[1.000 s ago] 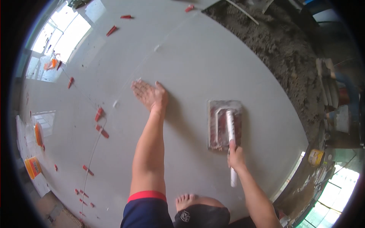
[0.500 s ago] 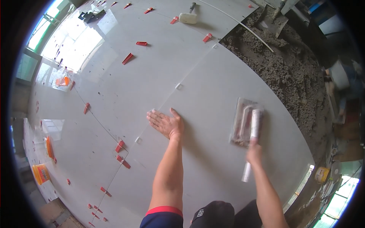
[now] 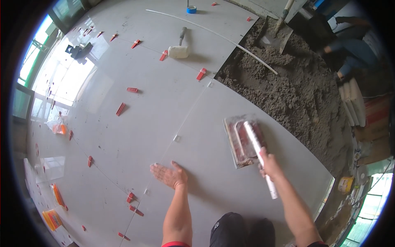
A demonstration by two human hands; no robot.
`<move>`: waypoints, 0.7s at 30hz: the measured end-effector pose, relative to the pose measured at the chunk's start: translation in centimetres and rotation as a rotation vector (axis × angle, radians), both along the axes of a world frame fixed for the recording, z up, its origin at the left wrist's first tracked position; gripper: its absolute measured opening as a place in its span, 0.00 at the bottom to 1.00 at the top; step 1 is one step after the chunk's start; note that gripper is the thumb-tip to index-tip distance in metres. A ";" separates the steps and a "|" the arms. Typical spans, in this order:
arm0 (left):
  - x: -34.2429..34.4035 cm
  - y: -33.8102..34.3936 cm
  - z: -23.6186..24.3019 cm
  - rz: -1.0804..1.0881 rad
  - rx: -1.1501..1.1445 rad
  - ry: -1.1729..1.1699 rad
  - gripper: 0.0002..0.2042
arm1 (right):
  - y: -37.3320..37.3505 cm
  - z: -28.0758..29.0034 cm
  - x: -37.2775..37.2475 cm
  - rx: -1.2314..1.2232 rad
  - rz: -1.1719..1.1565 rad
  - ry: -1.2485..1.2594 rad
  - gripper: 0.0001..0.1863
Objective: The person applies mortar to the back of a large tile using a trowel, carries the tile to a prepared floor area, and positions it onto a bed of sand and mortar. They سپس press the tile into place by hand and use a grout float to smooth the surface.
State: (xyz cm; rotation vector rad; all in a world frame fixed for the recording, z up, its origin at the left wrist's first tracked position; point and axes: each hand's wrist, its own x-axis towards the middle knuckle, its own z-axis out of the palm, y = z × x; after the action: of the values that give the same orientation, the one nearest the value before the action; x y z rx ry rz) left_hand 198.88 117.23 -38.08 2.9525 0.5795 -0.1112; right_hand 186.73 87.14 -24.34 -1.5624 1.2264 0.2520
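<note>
My left hand lies flat on the large pale grey tile, fingers out, beside a seam with small clear clips. My right hand grips the long white handle of a flat rectangular tool with a stained reddish plate. That tool is on or just over the same tile, right of my left hand. Red wedge clips sit along the other seams to the left.
Rough grey mortar with a shovel lies right, near a co-worker's legs. A mallet, white rod, blue roll, orange tub and yellow bucket lie around.
The view has tilted forward, showing more of the far floor. The plate tool has moved forward over the tile and turned askew. My left hand is still flat on the tile.
</note>
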 end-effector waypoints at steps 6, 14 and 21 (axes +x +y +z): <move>0.8 -0.6 -0.3 -0.027 0.032 0.027 0.37 | -2.1 6.4 -3.8 -0.177 -0.356 -0.554 0.25; 1.2 -0.7 0.7 0.007 -0.003 0.069 0.38 | -1.3 -3.7 3.5 -0.316 0.260 0.243 0.31; 2.0 -1.3 0.6 -0.024 0.009 0.043 0.38 | -2.9 5.6 -1.6 -0.188 -0.174 -0.328 0.25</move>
State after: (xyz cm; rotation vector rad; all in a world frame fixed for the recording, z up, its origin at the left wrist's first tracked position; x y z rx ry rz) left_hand 200.87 115.95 -37.49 2.9728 0.5519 -0.1748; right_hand 185.18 84.25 -18.78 -1.5698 1.1401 -0.2311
